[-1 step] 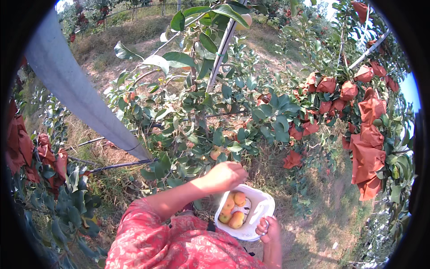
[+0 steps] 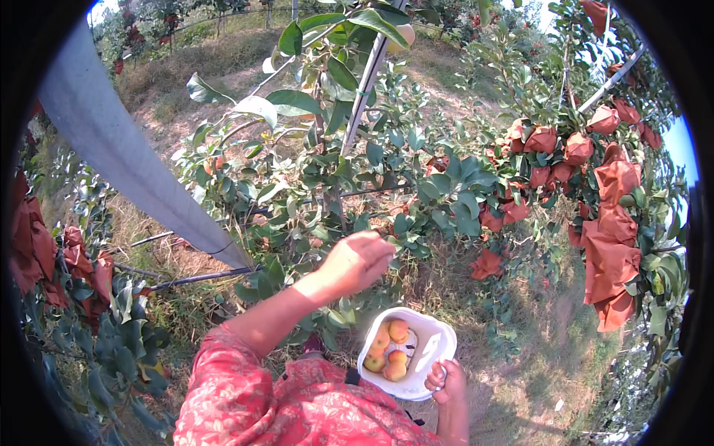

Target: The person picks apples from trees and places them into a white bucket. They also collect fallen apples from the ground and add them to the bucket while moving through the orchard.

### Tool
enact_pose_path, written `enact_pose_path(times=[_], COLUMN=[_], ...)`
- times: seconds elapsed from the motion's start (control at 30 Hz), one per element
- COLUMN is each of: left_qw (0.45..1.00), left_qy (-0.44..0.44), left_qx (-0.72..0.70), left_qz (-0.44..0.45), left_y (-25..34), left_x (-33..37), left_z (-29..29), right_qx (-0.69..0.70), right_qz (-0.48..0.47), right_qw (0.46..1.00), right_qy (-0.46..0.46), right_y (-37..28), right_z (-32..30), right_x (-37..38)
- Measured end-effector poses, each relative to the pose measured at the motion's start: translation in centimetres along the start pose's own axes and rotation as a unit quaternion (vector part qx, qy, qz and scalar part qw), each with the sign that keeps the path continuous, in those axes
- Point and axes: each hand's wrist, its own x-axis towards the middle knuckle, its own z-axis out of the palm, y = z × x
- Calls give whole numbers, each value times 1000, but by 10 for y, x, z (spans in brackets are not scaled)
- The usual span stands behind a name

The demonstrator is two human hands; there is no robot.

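Observation:
A white plastic bucket (image 2: pixel 435 325) hangs in front of my body, with several yellow-red apples (image 2: pixel 398 329) at its bottom. My right hand (image 2: pixel 448 380) is closed on the handle at its near right side. Higher up, my left hand (image 2: pixel 358 262) reaches into the lower leaves of a young apple tree (image 2: pixel 320 119). Its fingers are bent and held together, and the palm side is turned away. Whatever is inside that hand is hidden. Pale fruit (image 2: pixel 401 36) hangs high beside the tree's pole.
A thick grey post (image 2: pixel 126 141) slants down at the left, meeting a dark horizontal pipe (image 2: pixel 201 279). Reddish paper bags (image 2: pixel 613 245) hang among branches at the right, with more bags (image 2: pixel 33 238) at the left. A thin support pole (image 2: pixel 364 93) leans beside the tree.
My left hand has moved up and away from above the bucket into the leaves, covering an apple that showed there. The apples in the bucket lie slightly differently. My right hand stays put.

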Motion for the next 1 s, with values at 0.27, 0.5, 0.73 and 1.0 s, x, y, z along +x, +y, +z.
enact_pose_path(times=[0.27, 0.5, 0.73, 1.0], left_qw=[958, 838, 822, 819], left_qy=[-29, -100, -76, -76], left_qx=[-155, -396, -437, -451], left_qz=[-239, -363, -357, -347], left_y=[-182, -246, -260, -264], left_x=[167, 196, 190, 180], left_z=[-228, -214, -201, -207], right_qx=[10, 43, 23, 62], right_qz=[7, 5, -2, -5], right_qw=[998, 994, 994, 994], right_qy=[65, 104, 109, 94], right_y=[19, 28, 35, 38], right_z=[-1, -4, -1, -7], right_x=[3, -2, -5, -5])
